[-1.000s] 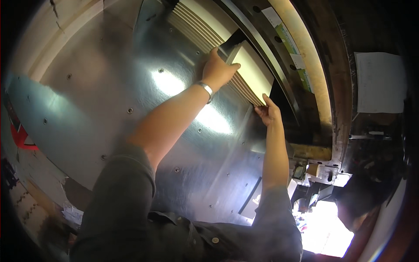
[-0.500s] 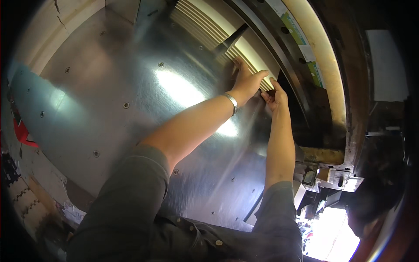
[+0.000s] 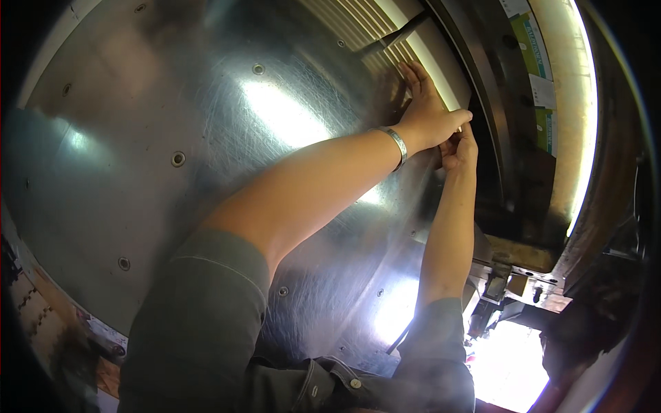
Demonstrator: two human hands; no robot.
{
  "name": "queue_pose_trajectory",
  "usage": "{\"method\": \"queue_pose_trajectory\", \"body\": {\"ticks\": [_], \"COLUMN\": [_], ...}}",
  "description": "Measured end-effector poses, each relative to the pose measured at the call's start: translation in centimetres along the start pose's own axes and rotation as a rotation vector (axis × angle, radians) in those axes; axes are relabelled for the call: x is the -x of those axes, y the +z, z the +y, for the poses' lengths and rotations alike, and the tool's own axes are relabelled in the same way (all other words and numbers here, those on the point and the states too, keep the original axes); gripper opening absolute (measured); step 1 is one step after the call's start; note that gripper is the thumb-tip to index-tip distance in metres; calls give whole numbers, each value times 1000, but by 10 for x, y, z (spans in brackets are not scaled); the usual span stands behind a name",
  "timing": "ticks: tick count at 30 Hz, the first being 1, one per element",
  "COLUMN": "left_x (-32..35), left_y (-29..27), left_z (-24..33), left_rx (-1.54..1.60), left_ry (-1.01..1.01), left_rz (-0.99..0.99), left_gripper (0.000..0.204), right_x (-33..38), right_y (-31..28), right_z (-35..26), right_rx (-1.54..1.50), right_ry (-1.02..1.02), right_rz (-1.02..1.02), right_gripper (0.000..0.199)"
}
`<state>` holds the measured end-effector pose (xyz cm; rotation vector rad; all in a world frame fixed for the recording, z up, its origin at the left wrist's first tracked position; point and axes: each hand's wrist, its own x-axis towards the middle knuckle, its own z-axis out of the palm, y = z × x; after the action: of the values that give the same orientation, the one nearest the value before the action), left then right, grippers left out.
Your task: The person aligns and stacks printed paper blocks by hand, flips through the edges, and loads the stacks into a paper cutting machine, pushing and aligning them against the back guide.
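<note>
A long, cream-coloured stack (image 3: 441, 72) with ridged, layered edges lies at the upper right, on a shiny metal table (image 3: 220, 172). My left hand (image 3: 428, 110) rests along its near side, fingers stretched against the layers and thumb reaching across the near end. Below it, my right hand (image 3: 458, 148) is curled at that same end; its fingertips and thumb are partly hidden by the left hand. A dark narrow strip (image 3: 412, 29) crosses the stack beyond my fingers. My left wrist wears a metal bracelet (image 3: 398, 146).
Small round fittings (image 3: 178, 159) dot the scratched tabletop. A dark curved metal beam (image 3: 475, 62) runs just right of the stack. Past it are green and white labels (image 3: 533, 48) and a bright-edged frame (image 3: 577, 103). A metal bracket (image 3: 496, 282) stands at lower right.
My hands appear slightly farther right and are closer together. The left thumb now overlaps the right hand. The view has shifted, with the table fittings sitting at other places.
</note>
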<state>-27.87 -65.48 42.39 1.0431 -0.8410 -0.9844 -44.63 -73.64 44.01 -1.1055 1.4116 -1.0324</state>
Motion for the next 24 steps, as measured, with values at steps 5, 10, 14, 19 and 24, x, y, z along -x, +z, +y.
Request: {"method": "queue_pose_trajectory", "body": {"ticks": [5,10,14,19,24], "left_x": [5,9,7,2,3], "left_y": [2,-2,0,0,-5], "left_z": [7,8,6,2,1], "left_rx": [95,125,136,132,181], "left_ry": [-30,-59,-61,-48,-9], "left_rz": [-73,-91,-72,-45,-82], "left_gripper": [140,139,138,137,131], "right_x": [-7,-1,3,8,5], "right_y": [-14,-9,-7,4,4], "right_z": [-2,1,3,4,6], "right_rx": [-26,-40,-26,-17,6], "right_ry": [18,16,-32,-68,-71], "right_rz": [40,56,74,128,143], "right_gripper": [42,43,45,49,51]}}
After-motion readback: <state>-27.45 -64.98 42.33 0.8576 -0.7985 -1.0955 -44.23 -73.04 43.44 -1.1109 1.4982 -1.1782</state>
